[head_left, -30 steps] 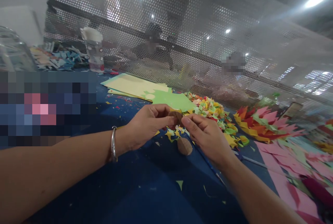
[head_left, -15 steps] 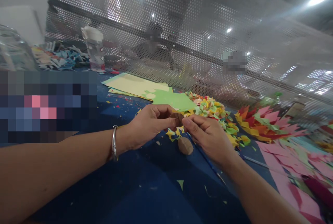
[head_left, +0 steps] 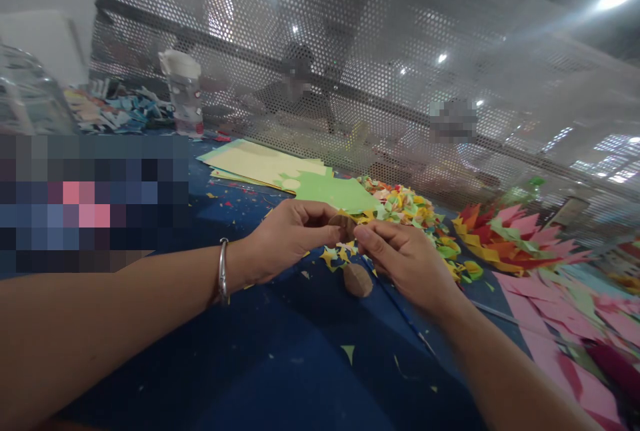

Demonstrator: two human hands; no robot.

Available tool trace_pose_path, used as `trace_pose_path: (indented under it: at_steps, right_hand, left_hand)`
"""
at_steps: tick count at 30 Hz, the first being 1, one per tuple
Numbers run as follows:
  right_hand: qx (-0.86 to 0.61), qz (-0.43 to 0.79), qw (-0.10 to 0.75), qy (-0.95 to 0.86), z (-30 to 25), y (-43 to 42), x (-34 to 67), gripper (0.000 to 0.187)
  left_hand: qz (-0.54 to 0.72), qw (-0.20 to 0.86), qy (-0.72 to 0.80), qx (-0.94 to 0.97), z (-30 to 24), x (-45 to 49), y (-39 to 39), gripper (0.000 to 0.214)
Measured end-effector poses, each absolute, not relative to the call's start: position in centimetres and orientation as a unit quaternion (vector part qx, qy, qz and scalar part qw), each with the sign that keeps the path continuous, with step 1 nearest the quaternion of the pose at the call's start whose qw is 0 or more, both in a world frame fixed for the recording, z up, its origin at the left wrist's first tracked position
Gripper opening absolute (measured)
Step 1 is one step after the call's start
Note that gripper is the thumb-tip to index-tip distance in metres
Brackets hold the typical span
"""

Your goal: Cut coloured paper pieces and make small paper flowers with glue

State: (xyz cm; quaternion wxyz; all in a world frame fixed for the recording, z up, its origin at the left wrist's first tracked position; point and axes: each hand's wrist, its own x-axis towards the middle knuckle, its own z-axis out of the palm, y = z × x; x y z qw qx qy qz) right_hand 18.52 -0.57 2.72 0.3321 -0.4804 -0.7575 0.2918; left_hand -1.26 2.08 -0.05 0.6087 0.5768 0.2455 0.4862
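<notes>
Your left hand (head_left: 287,237) and right hand (head_left: 405,261) are together in front of you, fingertips meeting, both pinched on a small brown piece (head_left: 343,223) held just above the blue table (head_left: 280,357). Against half a second ago almost nothing differs: the hands keep the same grip and the same place, the brown piece still sits between thumb and fingers, and only the view has slid a little to the right. The bracelet (head_left: 223,279) stays on your left wrist. A second brown lump (head_left: 357,279) lies on the table directly below the hands, unmoved, with yellow star-shaped scraps (head_left: 331,257) just beside it. A thin blue stick (head_left: 405,317) runs out from under your right hand. Behind the hands lie a green sheet (head_left: 333,192) and pale yellow sheets (head_left: 255,163), then a heap of mixed paper cuttings (head_left: 410,207), spiky red and orange paper (head_left: 505,241) and pink sheets (head_left: 545,331) to the right. A lidded white cup (head_left: 183,94) stands far back by the perforated screen (head_left: 350,31). Your fingers cover most of the held piece, so you cannot tell its shape; the stick's near end is hidden under your right forearm, and a blurred block hides the table's left side.
</notes>
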Motion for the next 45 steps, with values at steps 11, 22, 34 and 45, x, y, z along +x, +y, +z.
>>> trace_pose_path:
  at_steps: [11, 22, 34, 45]
  right_hand:
    - [-0.461, 0.299, 0.318, -0.772, 3.02, -0.36, 18.89, 0.046]
    - [-0.459, 0.283, 0.309, -0.784, 3.11, -0.30, 18.96, 0.046]
    - [-0.465, 0.266, 0.295, -0.791, 3.19, -0.43, 18.93, 0.046]
    - [-0.461, 0.253, 0.299, -0.796, 3.18, -0.55, 18.66, 0.047]
  left_hand:
    - [0.455, 0.583, 0.263, 0.620, 0.36, -1.71, 2.01, 0.005]
    - [0.435, 0.557, 0.282, 0.649, 0.27, -1.79, 2.27, 0.011]
    - [0.414, 0.561, 0.264, 0.666, 0.60, -2.07, 2.23, 0.011]
    - [0.403, 0.556, 0.269, 0.675, 0.44, -2.12, 2.43, 0.010]
